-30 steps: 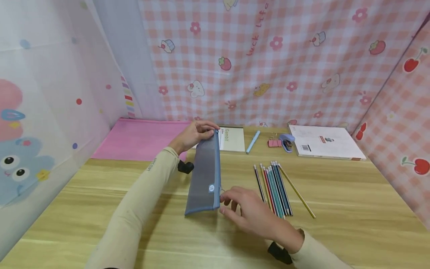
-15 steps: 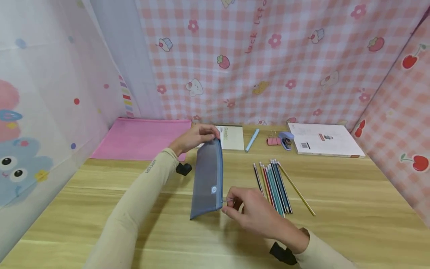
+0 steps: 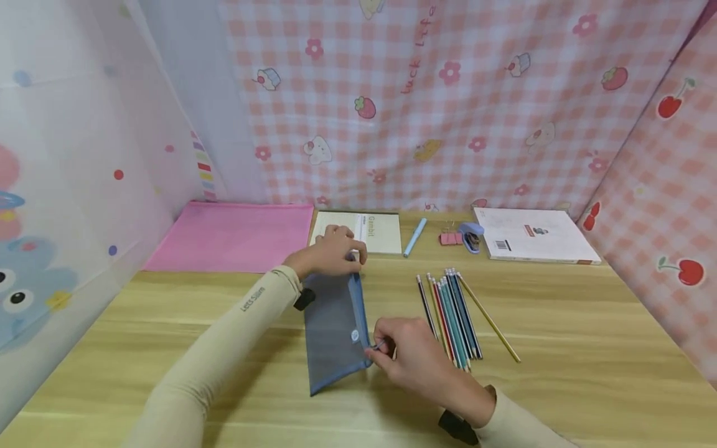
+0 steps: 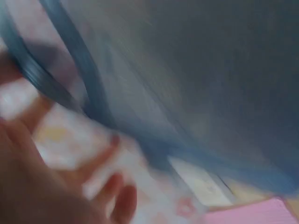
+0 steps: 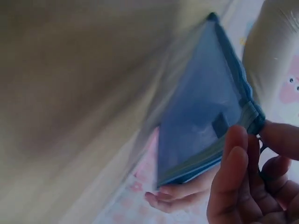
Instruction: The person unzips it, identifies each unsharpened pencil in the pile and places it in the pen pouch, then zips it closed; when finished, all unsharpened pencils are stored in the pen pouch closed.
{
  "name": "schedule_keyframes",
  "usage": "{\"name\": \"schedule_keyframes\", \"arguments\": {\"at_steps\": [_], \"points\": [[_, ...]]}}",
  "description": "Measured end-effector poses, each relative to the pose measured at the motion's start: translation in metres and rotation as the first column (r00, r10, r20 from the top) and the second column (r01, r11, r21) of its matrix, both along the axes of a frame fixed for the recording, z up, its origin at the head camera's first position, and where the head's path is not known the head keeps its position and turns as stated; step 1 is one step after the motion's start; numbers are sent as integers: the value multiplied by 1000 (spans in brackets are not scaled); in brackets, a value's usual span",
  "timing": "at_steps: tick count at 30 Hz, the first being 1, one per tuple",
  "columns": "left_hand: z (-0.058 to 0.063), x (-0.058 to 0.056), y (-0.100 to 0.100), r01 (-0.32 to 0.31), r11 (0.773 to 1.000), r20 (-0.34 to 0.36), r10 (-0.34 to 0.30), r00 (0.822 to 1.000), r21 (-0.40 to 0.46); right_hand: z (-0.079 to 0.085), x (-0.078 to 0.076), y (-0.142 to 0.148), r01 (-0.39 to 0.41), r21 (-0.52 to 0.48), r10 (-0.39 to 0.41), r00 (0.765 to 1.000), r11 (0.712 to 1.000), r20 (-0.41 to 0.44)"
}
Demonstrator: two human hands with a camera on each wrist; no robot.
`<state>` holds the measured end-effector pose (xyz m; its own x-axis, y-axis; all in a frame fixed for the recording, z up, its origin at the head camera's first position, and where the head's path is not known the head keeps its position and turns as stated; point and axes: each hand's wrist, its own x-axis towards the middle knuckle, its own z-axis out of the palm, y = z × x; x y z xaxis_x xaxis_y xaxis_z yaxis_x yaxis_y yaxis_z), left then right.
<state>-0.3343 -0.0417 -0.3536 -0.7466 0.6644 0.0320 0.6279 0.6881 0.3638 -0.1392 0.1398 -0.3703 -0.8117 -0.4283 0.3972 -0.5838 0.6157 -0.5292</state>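
A grey-blue mesh zipper pouch [image 3: 332, 326] is held up on edge over the table, its blue zipper band facing right. My left hand [image 3: 332, 250] grips the far top corner of that band. At the near end, my right hand [image 3: 417, 354] pinches a small cord loop [image 5: 262, 150] attached to the pouch corner. In the left wrist view, two blue bands [image 4: 79, 51] stand apart with a gap between them near the left fingers. Several pencils [image 3: 452, 317] lie just right of my right hand.
A pink pouch [image 3: 235, 236], a pale notebook [image 3: 386, 233], a light blue pen [image 3: 415, 238], a pink binder clip [image 3: 450, 239], a purple stapler [image 3: 472, 236] and a white book [image 3: 534, 233] line the back of the table, before a checked cloth backdrop [image 3: 392, 81].
My left hand and the pouch have come lower and nearer, the pouch tilting left. My right fingers have closed around the cord loop. The pencils stay put.
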Motion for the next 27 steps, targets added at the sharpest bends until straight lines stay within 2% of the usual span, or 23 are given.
{"name": "schedule_keyframes", "arguments": {"at_steps": [2,5,7,9,11,14,17,20,22,24,27], "points": [[8,14,-1,-84,985,-66,75,995,-151,-3,1,-2,24,4,-24,1000,1000,-12],[23,34,-1,-182,952,-131,153,979,-248,-4,0,-3,78,1,-78,997,997,-13],[33,46,-2,-195,940,-144,160,977,-280,-5,-1,-3,107,1,-107,994,994,-18],[39,56,-4,-162,947,-158,121,980,-278,-5,-2,-4,127,4,-127,992,992,-23],[40,62,-5,-104,965,-160,66,985,-242,-6,-3,-4,138,6,-138,990,990,-32],[34,62,-11,-47,991,-170,25,985,-124,-8,-5,-3,118,13,-118,993,993,-15],[27,57,-17,-30,999,-151,28,988,-13,-10,-8,3,7,7,-8,996,1000,93],[23,54,-23,-24,998,-143,31,989,51,-8,-15,17,-64,6,61,971,998,233],[22,52,-26,-22,997,-108,30,994,75,-4,-24,33,-52,50,36,963,997,269],[21,50,-28,-27,993,-55,34,998,116,1,-36,52,-7,123,-26,965,992,261],[19,45,-31,-51,980,60,40,997,194,6,-56,75,36,243,-96,966,969,240]]}}
